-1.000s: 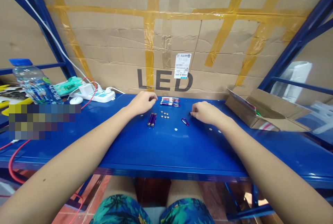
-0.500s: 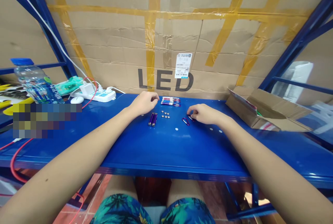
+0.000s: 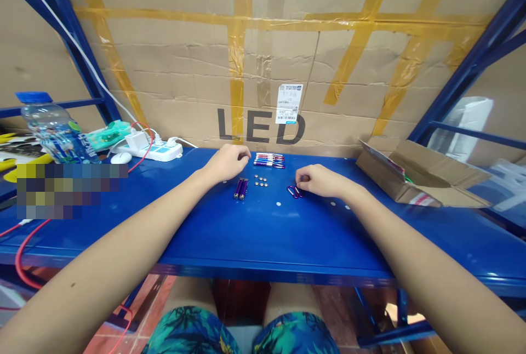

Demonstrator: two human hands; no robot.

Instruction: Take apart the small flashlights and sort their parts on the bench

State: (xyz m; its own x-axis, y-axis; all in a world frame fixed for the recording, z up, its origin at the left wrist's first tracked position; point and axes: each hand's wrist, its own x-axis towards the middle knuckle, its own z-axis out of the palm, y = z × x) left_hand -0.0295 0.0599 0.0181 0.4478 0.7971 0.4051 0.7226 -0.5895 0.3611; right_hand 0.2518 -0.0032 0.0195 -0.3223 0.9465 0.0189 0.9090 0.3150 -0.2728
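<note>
Two small purple carabiners (image 3: 294, 192) lie side by side on the blue table (image 3: 263, 233), just left of and slightly nearer the wearer than the fingertips of the right hand (image 3: 322, 180). Their long axes slant from far left to near right, roughly parallel, and they seem set as a matching pair. The right thumb and index finger are bent close together next to the farther-right carabiner; whether they pinch it or only rest beside it, I cannot tell.

Left of those fingers sit six small round silvery pieces (image 3: 261, 182) in two rows of three, perhaps spaced so that each can be picked up alone. Farther left, on the near side of the left hand (image 3: 228, 162), two purple tubes (image 3: 240, 188) lie together, their long axes running away from the wearer and silver ends pointing back. The left fingers are loosely curled, with nothing visible in them, though the palm is hidden. Just right of their tips is a tight row of multicoloured tubes (image 3: 269, 160), lying crosswise with clips to the right, apparently grouped for order. Well right of the right fingers stands an open carton (image 3: 411, 173).
</note>
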